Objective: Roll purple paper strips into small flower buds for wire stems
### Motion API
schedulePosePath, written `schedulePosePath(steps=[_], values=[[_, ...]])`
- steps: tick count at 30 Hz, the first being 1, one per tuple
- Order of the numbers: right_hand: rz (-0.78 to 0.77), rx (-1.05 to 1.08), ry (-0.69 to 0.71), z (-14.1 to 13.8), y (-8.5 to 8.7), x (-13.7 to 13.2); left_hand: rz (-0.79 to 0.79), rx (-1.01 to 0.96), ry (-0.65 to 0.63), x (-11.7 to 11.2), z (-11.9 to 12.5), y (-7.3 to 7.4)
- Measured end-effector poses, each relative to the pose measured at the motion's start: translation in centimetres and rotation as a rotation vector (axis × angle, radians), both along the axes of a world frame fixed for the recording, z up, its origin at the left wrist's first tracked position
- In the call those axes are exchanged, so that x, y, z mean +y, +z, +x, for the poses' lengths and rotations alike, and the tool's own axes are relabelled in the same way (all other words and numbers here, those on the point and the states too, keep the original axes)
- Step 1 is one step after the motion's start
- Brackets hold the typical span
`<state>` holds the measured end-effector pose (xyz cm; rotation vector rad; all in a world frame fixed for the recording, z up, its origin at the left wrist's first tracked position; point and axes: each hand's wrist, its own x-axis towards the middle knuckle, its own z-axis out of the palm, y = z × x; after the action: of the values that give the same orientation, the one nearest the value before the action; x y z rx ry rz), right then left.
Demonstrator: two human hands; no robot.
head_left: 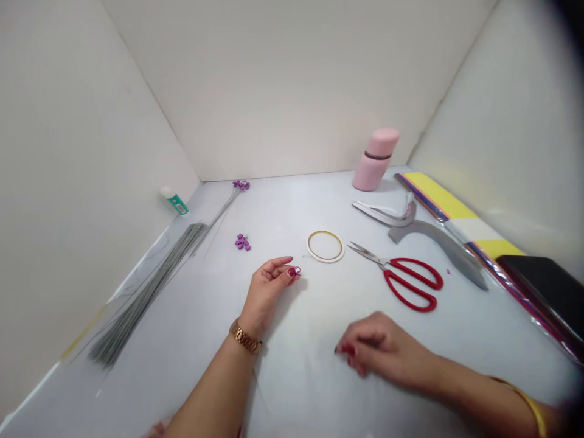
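On the white table [283, 207], your left hand [268, 293] is nearest the tape roll [325, 246], your right hand [378, 347] farther; both curl, and I cannot tell their grip.

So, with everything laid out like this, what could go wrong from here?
The red-handled scissors lie with their blades slightly open and pointing toward the left hand, so a careless reach might nick a finger. The loose purple pieces sit unsecured and could scatter if brushed. The bundle of thin wires has fanned-out ends that might snag a forearm or poke skin.
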<state>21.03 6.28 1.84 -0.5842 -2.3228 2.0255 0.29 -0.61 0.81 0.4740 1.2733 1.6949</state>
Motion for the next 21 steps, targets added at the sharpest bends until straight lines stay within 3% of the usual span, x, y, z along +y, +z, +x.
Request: schedulePosePath(steps=[2,5,13,21], values=[[-0.024,-0.014,-0.267,0.0,-0.6,0.8,0.004,0.017,-0.014,-0.3,0.3,0.1],[-0.036,0.047,-0.407,-0.9,-0.7,1.8,-0.003,0.043,-0.059,-0.8,1.2,0.2],[-0.374,0.192,-0.340,-4.7,-0.6,2.0,0.016,-0.011,-0.204,-0.4,2.3,0.4],[-0.583,0.238,-0.407,-5.6,-1.3,3.0,0.042,-0.182,-0.271,1.5,2.6,-0.6]])
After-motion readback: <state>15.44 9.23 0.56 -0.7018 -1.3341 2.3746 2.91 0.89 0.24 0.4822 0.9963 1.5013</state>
